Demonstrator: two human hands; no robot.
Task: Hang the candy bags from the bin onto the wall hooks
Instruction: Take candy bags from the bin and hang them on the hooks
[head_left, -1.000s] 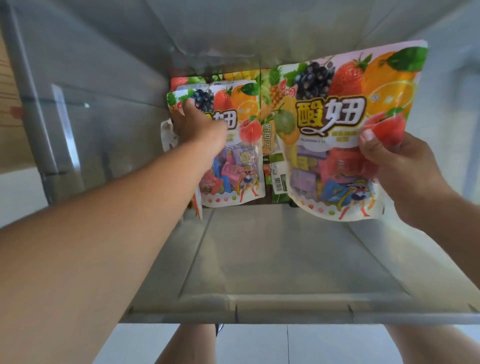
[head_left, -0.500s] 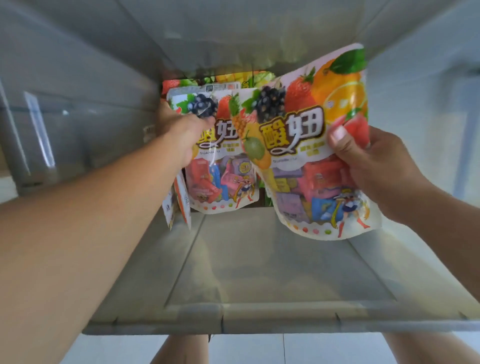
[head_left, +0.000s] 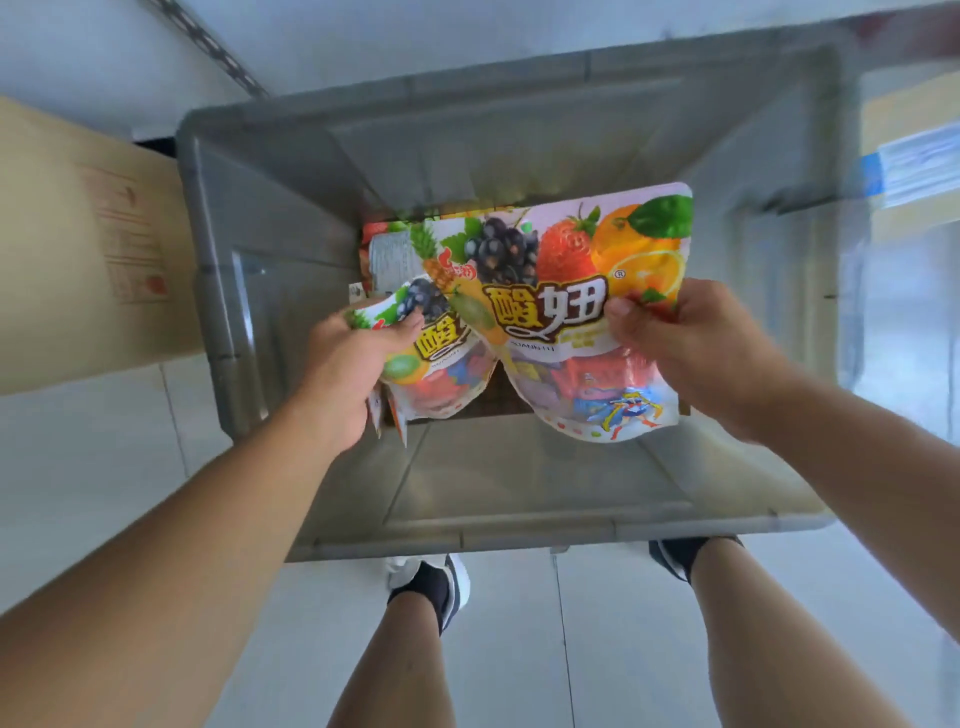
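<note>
Left hand (head_left: 349, 378) grips left bag (head_left: 451, 375), right hand (head_left: 696, 347) pinches right bag (head_left: 566, 260); bag edges overlap mid-frame, well apart from bin (head_left: 209, 291) walls.

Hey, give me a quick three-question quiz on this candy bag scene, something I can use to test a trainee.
1. True or false: the left hand grips the crumpled bag and the right hand grips the flat bag.
2. Where are both held bags? A) over the grey bin B) on a wall hook C) on the floor
3. Fill in: the cardboard box stands on the bin's ___ side, from the person's own view.

Key: 1 true; 2 A; 3 left.
</note>
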